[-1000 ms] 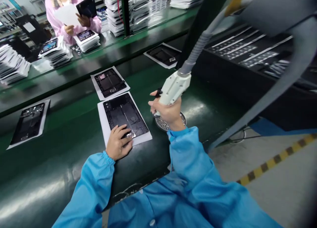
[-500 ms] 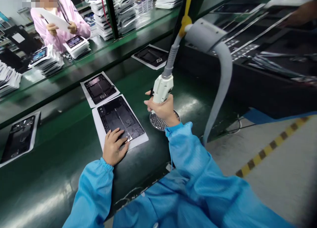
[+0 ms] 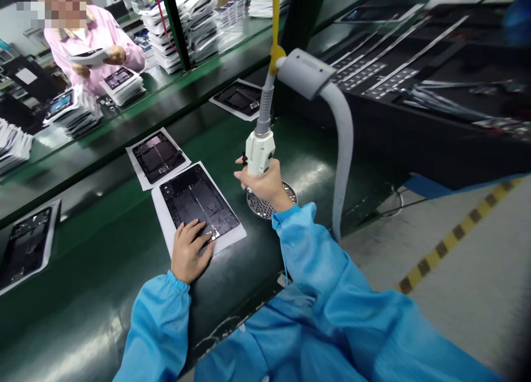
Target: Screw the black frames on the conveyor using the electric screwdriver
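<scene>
My left hand (image 3: 191, 253) lies with spread fingers on the lower left edge of a black tablet housing (image 3: 203, 196). That housing rests on a white sheet (image 3: 166, 221). In my right hand (image 3: 269, 184) is a white electric screwdriver (image 3: 260, 149), held upright, with a ribbed grey hose at its top. Its lower tip is hidden behind my hand. Beneath that hand stands a round perforated metal dish (image 3: 259, 205), right of the housing.
More tablet housings (image 3: 157, 156) lie on white sheets along the green bench (image 3: 103, 260). A thick grey hose (image 3: 342, 149) curves down at right. Opposite, a person in pink (image 3: 97, 39) holds papers beside stacks (image 3: 126, 91). Dark trays with metal strips (image 3: 398, 77) stand at right.
The view has shifted slightly, and the screwdriver with its hose appears further left. My left hand stays on the housing. The person opposite has lowered the papers.
</scene>
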Motion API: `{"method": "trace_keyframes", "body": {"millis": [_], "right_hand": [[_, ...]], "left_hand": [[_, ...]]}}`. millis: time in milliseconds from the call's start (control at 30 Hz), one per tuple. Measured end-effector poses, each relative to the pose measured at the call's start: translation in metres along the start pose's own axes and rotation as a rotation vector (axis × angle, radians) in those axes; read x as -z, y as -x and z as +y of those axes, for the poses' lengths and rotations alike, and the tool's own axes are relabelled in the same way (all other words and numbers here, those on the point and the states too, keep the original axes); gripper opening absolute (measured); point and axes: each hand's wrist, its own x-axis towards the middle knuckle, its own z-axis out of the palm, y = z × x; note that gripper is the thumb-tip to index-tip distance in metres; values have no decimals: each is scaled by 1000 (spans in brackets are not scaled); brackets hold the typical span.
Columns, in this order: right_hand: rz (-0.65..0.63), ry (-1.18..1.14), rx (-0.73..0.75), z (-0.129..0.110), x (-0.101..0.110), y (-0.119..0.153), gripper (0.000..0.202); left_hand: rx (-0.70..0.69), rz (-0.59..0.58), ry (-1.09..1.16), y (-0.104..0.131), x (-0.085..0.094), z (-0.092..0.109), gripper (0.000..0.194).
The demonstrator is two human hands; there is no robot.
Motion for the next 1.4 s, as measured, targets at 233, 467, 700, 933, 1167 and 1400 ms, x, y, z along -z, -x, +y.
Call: {"method": "trace_keyframes", "body": {"millis": [233, 467, 700, 933, 1167, 1400], "right_hand": [[5, -1, 27, -4, 0, 1, 21], [-251, -219, 76, -18, -14, 19, 42], [-706, -323, -82, -59, -38, 25, 39], [-733, -221, -161, -41, -58, 44, 41], [-469, -113, -63, -18, -70, 65, 28], [-450, -89, -58, -12, -70, 66, 26]], "left_hand": [[48, -66, -45, 7, 5, -8, 23], [137, -36, -68, 0, -9, -9, 29], [139, -106, -53, 1, -9, -5, 31], [164, -146, 2, -2, -9, 0, 29], [195, -167, 13, 0, -12, 1, 31], [198, -175, 41, -1, -11, 1, 32]]}}
